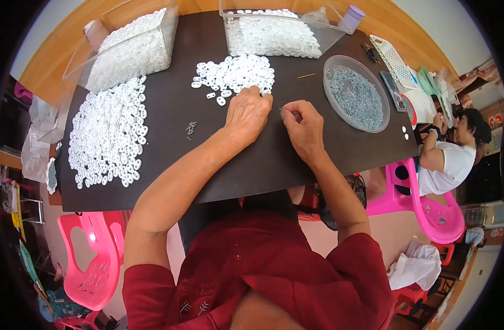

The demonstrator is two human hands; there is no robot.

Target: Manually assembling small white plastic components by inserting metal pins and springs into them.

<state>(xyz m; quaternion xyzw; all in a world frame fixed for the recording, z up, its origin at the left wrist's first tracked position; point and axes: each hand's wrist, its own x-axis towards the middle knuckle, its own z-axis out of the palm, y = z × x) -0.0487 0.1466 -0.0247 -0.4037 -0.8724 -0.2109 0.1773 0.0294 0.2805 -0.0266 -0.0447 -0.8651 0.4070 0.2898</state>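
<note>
My left hand (247, 114) reaches to the near edge of a heap of small white oval plastic pieces with two holes (235, 72). Its fingers are curled down at the heap, and whatever lies between their tips is hidden. Close by on the right, my right hand (304, 127) is closed in a pinch. A tiny grey tip, seemingly a screw (281, 109), pokes out between thumb and forefinger. Right of that hand stands a round clear tub (385, 118) of small grey screws (356, 99). A little cluster of screws (191, 128) lies left of my left forearm.
A wide spread of white pieces (106, 135) covers the table's left side. Two clear bins (167, 41) (326, 44) of them stand at the back. A thin brass-coloured stick (307, 76) and a phone (393, 91) lie near the tub. Another person (447, 159) sits at the right.
</note>
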